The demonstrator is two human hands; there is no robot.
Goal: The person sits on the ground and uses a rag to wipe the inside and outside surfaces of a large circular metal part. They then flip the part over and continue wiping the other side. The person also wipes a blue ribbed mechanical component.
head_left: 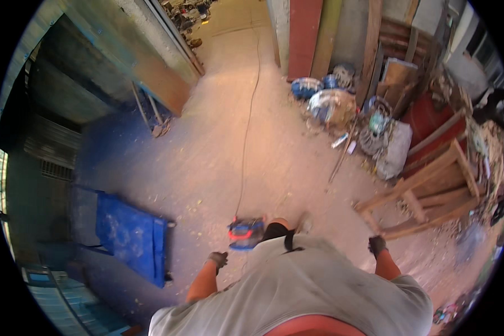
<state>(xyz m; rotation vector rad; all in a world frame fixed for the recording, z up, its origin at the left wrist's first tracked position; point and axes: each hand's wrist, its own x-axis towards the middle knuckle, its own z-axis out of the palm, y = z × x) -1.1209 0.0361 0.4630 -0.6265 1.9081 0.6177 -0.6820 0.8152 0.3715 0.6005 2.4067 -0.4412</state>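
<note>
My left hand (219,259), in a dark glove, hangs out to the left of my body with its fingers curled and nothing visible in them. On the right, my right hand (377,245) is also dark-gloved and closed, held away from my side, close to a wooden frame (420,228) leaning there. Between my left hand and my leg, a small blue, black and red machine (245,231) with a red handle sits on the floor, apart from the hand. A thin dark cable (246,137) runs from it toward the doorway.
A blue flatbed trolley (130,235) stands at the left. Scrap and motor-like parts (333,106) are heaped at the far right, with a grey sack (395,150) and a red drum (431,119). A rusty metal door panel (145,67) flanks the opening ahead.
</note>
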